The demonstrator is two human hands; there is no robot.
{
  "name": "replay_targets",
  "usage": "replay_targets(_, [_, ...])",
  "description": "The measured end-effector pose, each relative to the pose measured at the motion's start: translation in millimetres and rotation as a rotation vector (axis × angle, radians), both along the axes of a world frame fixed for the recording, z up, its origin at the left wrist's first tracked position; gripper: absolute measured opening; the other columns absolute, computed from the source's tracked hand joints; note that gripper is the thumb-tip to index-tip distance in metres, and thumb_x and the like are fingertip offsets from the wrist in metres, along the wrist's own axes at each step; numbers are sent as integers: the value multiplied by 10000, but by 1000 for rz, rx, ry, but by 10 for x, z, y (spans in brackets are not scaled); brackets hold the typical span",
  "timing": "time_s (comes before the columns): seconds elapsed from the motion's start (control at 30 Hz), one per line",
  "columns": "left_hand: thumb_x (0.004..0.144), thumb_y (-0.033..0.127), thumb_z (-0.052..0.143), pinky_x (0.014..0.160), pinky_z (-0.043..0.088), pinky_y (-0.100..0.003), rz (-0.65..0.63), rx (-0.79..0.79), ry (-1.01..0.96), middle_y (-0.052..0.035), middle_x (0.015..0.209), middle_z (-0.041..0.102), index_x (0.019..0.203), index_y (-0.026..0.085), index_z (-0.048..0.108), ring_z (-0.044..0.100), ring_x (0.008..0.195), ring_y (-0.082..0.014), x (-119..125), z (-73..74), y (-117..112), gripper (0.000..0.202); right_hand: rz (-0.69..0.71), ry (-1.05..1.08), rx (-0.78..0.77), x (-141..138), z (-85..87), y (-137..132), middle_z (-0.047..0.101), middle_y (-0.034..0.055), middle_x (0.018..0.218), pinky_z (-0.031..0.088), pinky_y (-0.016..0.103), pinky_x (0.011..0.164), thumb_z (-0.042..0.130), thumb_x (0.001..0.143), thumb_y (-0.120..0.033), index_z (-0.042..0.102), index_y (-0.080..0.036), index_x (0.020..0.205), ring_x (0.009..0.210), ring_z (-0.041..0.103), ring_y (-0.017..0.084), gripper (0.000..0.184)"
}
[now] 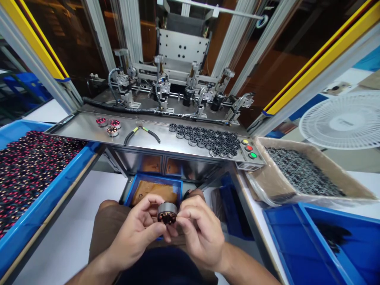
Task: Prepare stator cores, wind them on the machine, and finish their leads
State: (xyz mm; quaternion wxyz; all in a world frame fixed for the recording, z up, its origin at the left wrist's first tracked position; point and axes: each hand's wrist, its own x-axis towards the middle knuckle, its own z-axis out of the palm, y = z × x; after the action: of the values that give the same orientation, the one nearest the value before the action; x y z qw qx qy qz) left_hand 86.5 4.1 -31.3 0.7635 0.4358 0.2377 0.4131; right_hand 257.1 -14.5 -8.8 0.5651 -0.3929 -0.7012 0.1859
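Low in the middle, above my lap, is a motor stator (167, 213) with a grey metal ring and dark, copper-wound poles facing me. My left hand (135, 233) grips it from the left, thumb at the lower rim and fingers around the back. My right hand (202, 231) is closed at its right edge, with thumb and forefinger pinched against the rim. Whether a wire end lies in that pinch is too small to tell. On the metal shelf (139, 144) ahead lie three wound stators (113, 131) and green-and-black cutting pliers (141, 134).
Several grey stators (208, 139) stand in rows on the shelf, near a button box (251, 152). Clamping fixtures (190, 93) are behind. A blue bin (47, 184) of stators is left; a carton (299, 200) of parts, blue bins (299, 245) and a fan (344, 118) are right.
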Motion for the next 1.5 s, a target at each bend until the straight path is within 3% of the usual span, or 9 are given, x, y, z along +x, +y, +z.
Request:
replay_targets(0.2, [671, 79, 808, 795, 596, -299, 433, 505, 220, -97, 1061, 713, 997, 215, 651, 704, 969, -238, 15, -40, -33, 386, 17, 306, -334, -115, -78, -30, 527, 0, 684, 424, 249, 595, 548, 912, -187, 564, -169, 722, 638, 517, 113, 192])
replay_targets(0.33, [665, -50, 751, 849, 598, -341, 498, 709, 237, -72, 1149, 707, 1183, 286, 582, 678, 1060, -237, 1, -96, -65, 641, 184, 598, -624, -150, -178, -25, 503, -23, 652, 418, 228, 536, 575, 916, -328, 533, -169, 701, 554, 491, 90, 271])
replay_targets(0.47, [658, -59, 748, 858, 600, -334, 488, 760, 264, -77, 1173, 706, 1240, 281, 555, 683, 1059, -235, -12, -107, -76, 700, 255, 717, -775, -156, -272, -39, 534, -29, 617, 416, 213, 530, 592, 909, -364, 534, -168, 709, 537, 493, 84, 287])
replay_targets(0.8, [608, -66, 781, 843, 608, -287, 535, 626, 235, -65, 1125, 729, 1170, 244, 602, 714, 996, -222, 26, -107, -74, 666, 208, 745, -813, -183, -297, -27, 520, -30, 605, 404, 203, 490, 634, 869, -431, 532, -164, 698, 505, 473, 75, 333])
replay_targets(1.1, [689, -95, 690, 863, 595, -268, 455, 587, 227, -61, 1188, 702, 1171, 259, 579, 681, 1084, -206, 5, -84, -118, 608, 208, 695, -711, -165, -252, -43, 492, -34, 654, 426, 199, 470, 599, 902, -359, 526, -165, 726, 515, 491, 71, 272])
replay_targets(1.2, [715, -98, 655, 858, 589, -248, 410, 560, 221, -63, 1207, 690, 1148, 269, 584, 666, 1109, -201, -3, -74, -153, 572, 134, 567, -558, -126, -222, -40, 505, -17, 687, 451, 211, 484, 562, 924, -284, 539, -167, 740, 537, 513, 82, 219])
replay_targets(1.3, [760, -75, 624, 939, 545, -256, 337, 455, 162, -39, 1193, 688, 1111, 292, 585, 647, 1138, -180, -6, -54, -167, 510, 33, 304, -286, -37, -173, -25, 551, 17, 723, 493, 254, 566, 536, 920, -184, 572, -172, 782, 634, 561, 121, 143])
replay_targets(1.4, [753, 128, 751, 1025, 486, -331, 214, 260, -9, -56, 1234, 655, 1165, 304, 555, 596, 1207, -224, -1, -38, -123, 489, 73, 39, -12, 72, -100, -7, 604, 46, 762, 532, 287, 621, 535, 904, -137, 589, -175, 895, 716, 603, 153, 67])
replay_targets(1.5, [736, 392, 777, 876, 557, -322, -55, 2, -79, -94, 1084, 681, 1145, 219, 590, 674, 1012, -228, 24, -37, -44, 481, 101, -157, 122, 142, -27, 12, 630, 61, 798, 563, 268, 617, 524, 922, -159, 581, -171, 958, 719, 633, 149, 68])
